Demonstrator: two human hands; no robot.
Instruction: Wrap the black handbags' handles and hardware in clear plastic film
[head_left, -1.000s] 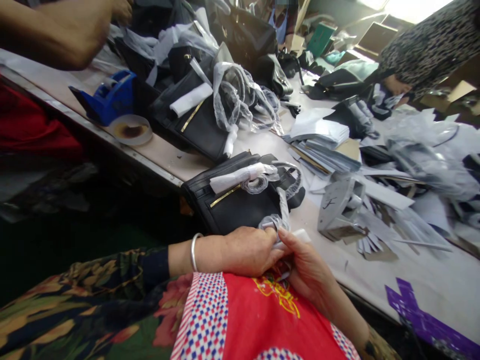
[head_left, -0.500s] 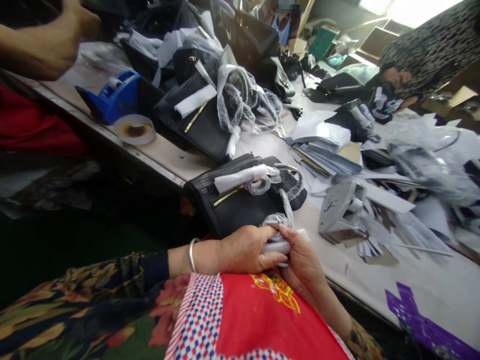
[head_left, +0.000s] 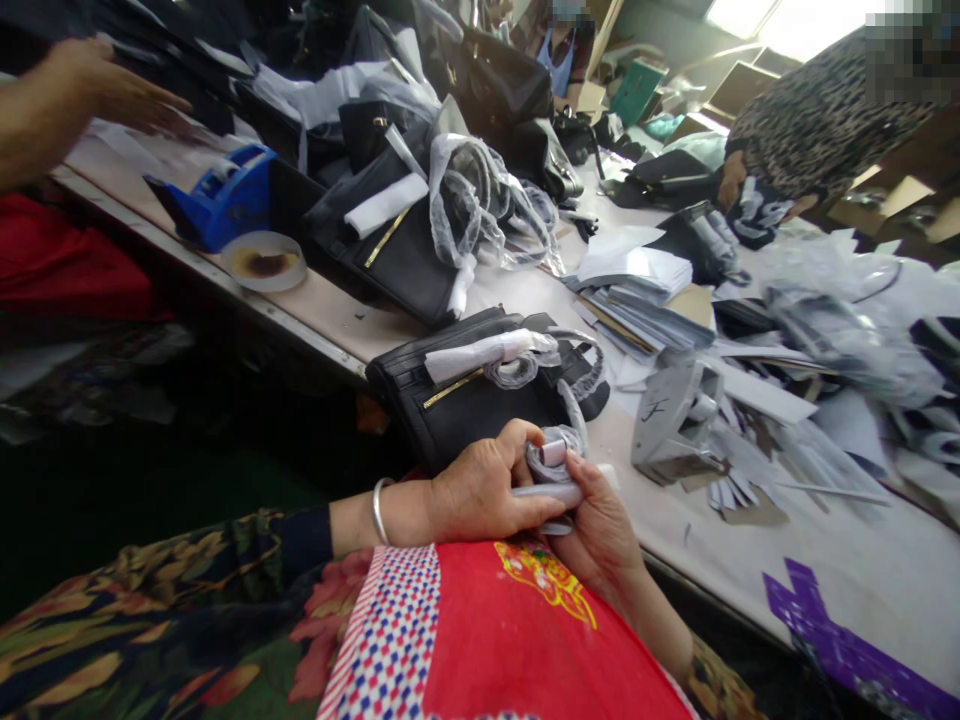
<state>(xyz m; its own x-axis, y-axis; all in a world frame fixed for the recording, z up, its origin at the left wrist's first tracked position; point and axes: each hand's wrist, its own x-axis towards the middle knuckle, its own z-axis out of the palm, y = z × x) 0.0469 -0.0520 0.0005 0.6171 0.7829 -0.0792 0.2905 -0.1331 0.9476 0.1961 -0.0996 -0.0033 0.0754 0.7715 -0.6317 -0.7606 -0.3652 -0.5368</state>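
My left hand (head_left: 487, 485) and my right hand (head_left: 600, 520) are together above my red apron (head_left: 540, 640), at the table's front edge. Between them they grip a coiled bag strap (head_left: 551, 455) wrapped in clear plastic, with a pale band across the coil. The left fingers curl round the coil from the left, and the right thumb presses on its right side. A wrapped length runs from the coil to the black handbag (head_left: 480, 415) lying just beyond. On this bag lie a white-wrapped roll (head_left: 476, 355) and a gold zipper (head_left: 454, 390).
More black handbags (head_left: 382, 240) with wrapped handles pile up further back. A blue tape dispenser (head_left: 232, 200) and tape roll (head_left: 264, 262) sit left, a white dispenser (head_left: 671, 410) right, beside paper stacks (head_left: 637, 265). Another person's hand (head_left: 112, 90) reaches in at left; other people stand behind.
My left index finger has lifted and bent back, baring the pale band on the coil. At left, the other person's blurred fist has become an outstretched hand.
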